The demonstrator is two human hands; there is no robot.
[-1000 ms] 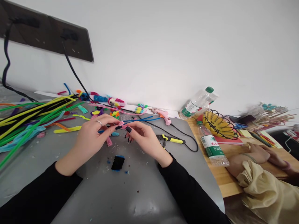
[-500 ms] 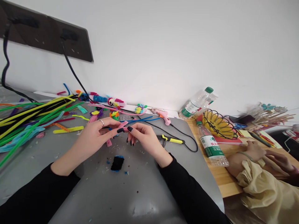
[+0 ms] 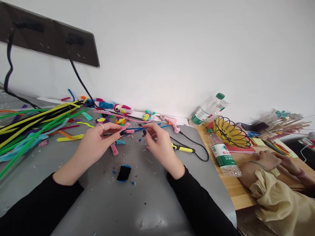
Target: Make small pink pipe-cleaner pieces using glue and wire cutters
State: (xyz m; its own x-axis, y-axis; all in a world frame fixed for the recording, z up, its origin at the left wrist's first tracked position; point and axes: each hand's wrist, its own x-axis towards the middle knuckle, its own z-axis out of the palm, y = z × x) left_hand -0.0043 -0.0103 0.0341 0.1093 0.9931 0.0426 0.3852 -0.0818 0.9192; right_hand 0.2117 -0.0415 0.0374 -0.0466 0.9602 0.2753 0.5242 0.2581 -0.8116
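1. Head view: your left hand (image 3: 94, 141) pinches a pink fuzzy strip (image 3: 126, 126) between thumb and fingers.
2. Right hand (image 3: 159, 142): apart from your left, at 3 o'clock from the strip; whether its bent fingers hold anything cannot be told.
3. Black piece (image 3: 124, 173): on the grey table (image 3: 157, 193), at 6 o'clock from the strip.
4. Pink glue gun (image 3: 174, 125): at 3 o'clock from the strip, beyond your right hand.

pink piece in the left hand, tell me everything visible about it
The pink piece is short and fuzzy, like pipe cleaner, its two ends seeming to fork rightward. The left hand pinches it above the grey table, hiding part of it; the right hand is apart from it.
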